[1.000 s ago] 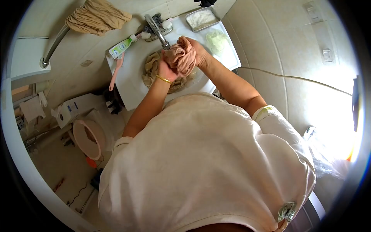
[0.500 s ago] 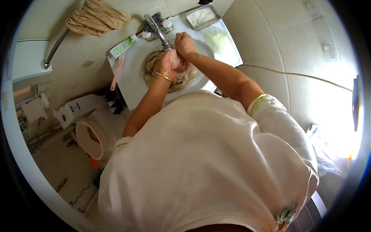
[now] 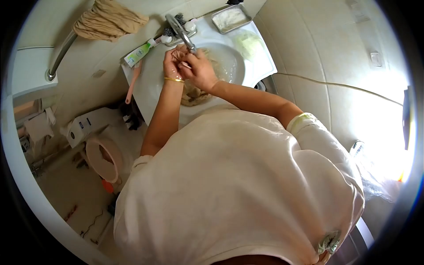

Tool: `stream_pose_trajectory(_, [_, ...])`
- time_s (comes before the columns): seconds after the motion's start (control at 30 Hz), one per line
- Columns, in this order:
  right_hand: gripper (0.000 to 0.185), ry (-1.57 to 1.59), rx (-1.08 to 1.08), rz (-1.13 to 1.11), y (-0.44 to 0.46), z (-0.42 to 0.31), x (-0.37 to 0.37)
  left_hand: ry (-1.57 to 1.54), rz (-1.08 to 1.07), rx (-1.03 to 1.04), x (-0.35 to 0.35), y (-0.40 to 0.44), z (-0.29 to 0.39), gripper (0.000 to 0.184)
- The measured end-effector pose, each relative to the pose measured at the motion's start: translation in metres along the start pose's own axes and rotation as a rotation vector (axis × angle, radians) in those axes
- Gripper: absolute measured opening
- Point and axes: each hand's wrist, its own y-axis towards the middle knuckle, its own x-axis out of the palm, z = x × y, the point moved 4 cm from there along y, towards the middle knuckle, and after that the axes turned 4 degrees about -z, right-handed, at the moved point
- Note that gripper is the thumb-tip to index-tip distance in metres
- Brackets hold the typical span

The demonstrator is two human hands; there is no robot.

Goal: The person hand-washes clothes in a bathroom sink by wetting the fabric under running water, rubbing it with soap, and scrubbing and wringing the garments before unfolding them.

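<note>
A wet pinkish cloth (image 3: 179, 52) is bunched between my two hands, left of the faucet (image 3: 180, 33) and over the sink (image 3: 238, 66). My left hand (image 3: 171, 64), with a gold bangle at the wrist, is wrapped round its left side. Fingers curled, my right hand (image 3: 200, 70) presses on the cloth from the right, just below the spout. Most of the cloth is hidden by the hands. Under them, a tan cloth (image 3: 194, 96) lies in the water of the basin.
On the sink's left edge are a green-and-white tube (image 3: 138, 54) and a pink brush (image 3: 133, 84). A metal tray (image 3: 231, 20) and a pale green bag (image 3: 248, 45) stand at the right. Tan fabric (image 3: 108, 20) hangs at upper left; a pink basket (image 3: 103, 158) is below.
Both hands have moved left with the pinkish cloth, which is squeezed smaller. My right hand has come down from beside the faucet onto it. More water shows in the basin's right side.
</note>
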Motion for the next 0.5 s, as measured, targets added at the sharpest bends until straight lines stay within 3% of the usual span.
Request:
stream_pose_trajectory(0.03, [0.036, 0.094, 0.174, 0.122, -0.008, 0.020, 0.004, -0.051, 0.218, 0.049, -0.002, -0.003, 0.005, 0.037])
stream_pose_trajectory(0.07, [0.040, 0.185, 0.353, 0.241, -0.014, 0.027, 0.003, -0.125, 0.266, 0.070, -0.002, -0.008, 0.006, 0.037])
stream_pose_trajectory(0.1, [0.050, 0.565, 0.505, 0.063, -0.017, 0.037, 0.008, -0.198, 0.312, 0.087, -0.003, -0.011, 0.005, 0.037])
stream_pose_trajectory(0.17, [0.070, 1.223, 1.039, -0.167, -0.031, 0.043, 0.012, -0.247, 0.265, 0.073, -0.007, -0.012, -0.004, 0.036])
stream_pose_trajectory(0.23, [0.084, 1.609, 1.106, -0.350, -0.028, 0.028, 0.011, -0.301, 0.248, 0.076, -0.014, -0.016, -0.012, 0.035])
stream_pose_trajectory(0.3, [0.082, 1.677, 1.130, -0.439, -0.034, 0.047, 0.016, -0.355, 0.257, 0.099, -0.016, -0.022, -0.016, 0.034])
stream_pose_trajectory(0.4, [0.070, 1.625, 1.324, -0.361, -0.038, 0.062, 0.009, -0.313, 0.306, 0.089, -0.032, -0.022, -0.019, 0.034])
stream_pose_trajectory(0.5, [0.067, 1.544, 1.199, -0.544, -0.045, 0.051, -0.003, -0.216, 0.394, 0.087, -0.021, -0.027, -0.017, 0.027])
